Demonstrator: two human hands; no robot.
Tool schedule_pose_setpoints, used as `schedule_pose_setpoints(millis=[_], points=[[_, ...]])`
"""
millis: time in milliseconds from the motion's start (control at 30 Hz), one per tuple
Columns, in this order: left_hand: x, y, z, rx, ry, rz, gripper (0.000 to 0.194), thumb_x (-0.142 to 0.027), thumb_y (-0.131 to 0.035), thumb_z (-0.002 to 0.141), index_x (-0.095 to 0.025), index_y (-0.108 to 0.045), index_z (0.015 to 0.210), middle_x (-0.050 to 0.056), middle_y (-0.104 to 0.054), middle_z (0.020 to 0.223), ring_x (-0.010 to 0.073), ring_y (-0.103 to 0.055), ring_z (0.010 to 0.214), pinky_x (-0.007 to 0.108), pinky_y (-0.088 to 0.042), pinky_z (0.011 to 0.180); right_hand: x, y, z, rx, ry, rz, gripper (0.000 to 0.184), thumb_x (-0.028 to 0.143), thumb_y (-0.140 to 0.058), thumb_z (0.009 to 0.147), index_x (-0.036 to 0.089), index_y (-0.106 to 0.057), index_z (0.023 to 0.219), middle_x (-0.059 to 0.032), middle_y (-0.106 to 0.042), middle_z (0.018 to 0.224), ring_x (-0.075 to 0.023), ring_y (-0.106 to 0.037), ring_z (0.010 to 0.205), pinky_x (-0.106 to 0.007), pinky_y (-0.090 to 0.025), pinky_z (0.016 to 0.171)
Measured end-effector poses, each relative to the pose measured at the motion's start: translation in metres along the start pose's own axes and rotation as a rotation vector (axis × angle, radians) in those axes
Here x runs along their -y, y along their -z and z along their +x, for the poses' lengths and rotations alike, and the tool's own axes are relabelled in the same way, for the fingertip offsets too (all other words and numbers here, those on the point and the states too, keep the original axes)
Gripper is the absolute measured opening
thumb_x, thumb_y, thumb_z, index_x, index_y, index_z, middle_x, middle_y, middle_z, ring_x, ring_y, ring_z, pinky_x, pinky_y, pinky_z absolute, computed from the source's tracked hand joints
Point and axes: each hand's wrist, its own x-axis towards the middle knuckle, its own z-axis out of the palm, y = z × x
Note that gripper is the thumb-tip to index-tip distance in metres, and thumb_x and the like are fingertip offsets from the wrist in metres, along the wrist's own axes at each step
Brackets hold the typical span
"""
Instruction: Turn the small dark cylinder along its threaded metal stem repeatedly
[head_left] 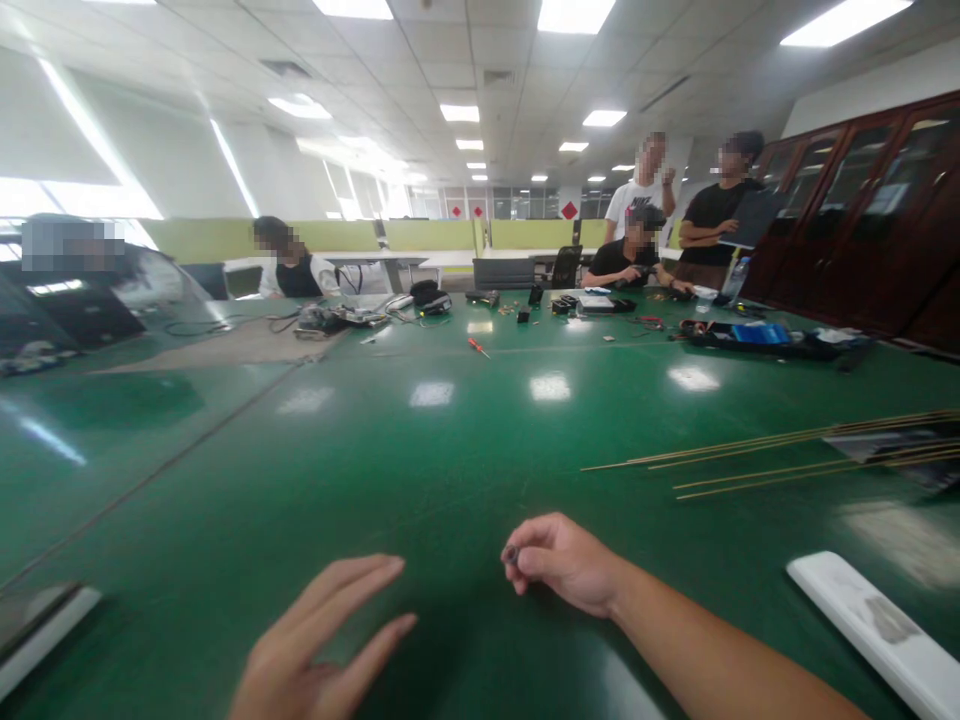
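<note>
Small round piece (511,554), dark, pinched in the person's right hand (564,566), low and just right of centre in the head view, over the green bench (390,430). Too small to tell what it is; looks ring-like, end face towards the left hand (319,640).

Why held so: piece is tiny, so a thumb-and-finger pinch makes sense; a full fist would likely hide it. Held at the fingertips, the end face stays in sight and reachable from the left side.

Thin sticks (757,447) lie on the right, tips pointing left, far ends over a dark flat packet (915,450). Probably parked there to be in reach but off the spot in front of the hands. White bar (870,625) sits slanted at lower right, apart from the right forearm. Screwdriver (478,347) lies out towards the far side, well apart from both hands; a seated co-worker (622,258) is beyond it, on the right.

Pose: right forearm comes in from the lower right corner, angled up and left, remaining fingers curled behind the pinch. Left hand enters from the bottom edge, thumb and fingers spread wide, pointing right, nothing visible in it, not touching the right hand. Can't tell whether either wrist rests on the bench.
</note>
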Motion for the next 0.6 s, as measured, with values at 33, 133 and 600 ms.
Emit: schedule_pose_setpoints(millis=[33,133,600], points=[[-0.008,-0.016,0.011,0.063,-0.06,-0.061,0.037,-0.038,-0.074,0.084,-0.029,-0.069,0.119,0.004,-0.072,0.111,0.0185,-0.071,0.094,0.024,-0.059,0.083,0.0,0.0,0.0,0.02,-0.006,0.006,0.042,0.043,-0.093,0.06,0.011,-0.073,0.079,-0.004,-0.069,0.07,-0.0122,-0.061,0.061,-0.027,-0.046,0.062],[-0.032,-0.058,0.04,0.163,-0.092,-0.32,0.035,-0.029,-0.074,0.085,-0.03,-0.069,0.119,0.004,-0.074,0.107,0.0183,-0.071,0.095,0.026,-0.059,0.083,0.0,0.0,-0.002,0.063,-0.013,0.022,0.043,0.044,-0.093,0.058,0.011,-0.074,0.077,-0.003,-0.068,0.069,-0.0117,-0.06,0.06,-0.027,-0.046,0.062],[-0.03,-0.051,0.037,0.003,0.239,-0.585,0.007,-0.027,-0.07,0.086,-0.021,-0.069,0.087,0.005,-0.075,0.087,0.0204,-0.073,0.081,0.029,-0.062,0.074,-0.001,0.003,-0.002,0.129,-0.051,-0.048,0.051,0.052,-0.085,0.068,0.009,-0.074,0.092,-0.0052,-0.068,0.074,-0.0128,-0.062,0.062,-0.027,-0.048,0.064]])
